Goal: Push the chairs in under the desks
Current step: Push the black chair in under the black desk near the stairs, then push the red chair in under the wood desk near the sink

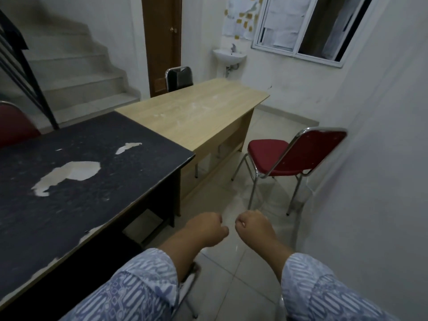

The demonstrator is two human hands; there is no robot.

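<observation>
Both hands are hanging low in the centre of the frame over the floor [227, 286]. The left hand [206, 228] and right hand [252, 225] are sitting close together, each with its fingers [217, 222] curled into a fist and nothing showing inside. The red chair [278, 158] is standing above and right of the fists, well apart from them and untouched. It is standing in the right middle of the frame, its seat pointing toward the light table [192, 112] but lying outside it, with floor showing between. Its back is leaning close to the wall [382, 181] on the right. The chair is showing a red padded seat and back on a chrome tube frame. A black chair [178, 76] is peeking over the light table's far edge at upper centre. Another red chair back [14, 126] is showing at the left edge behind the dark table [69, 193], whose top is peeling in pale patches.
</observation>
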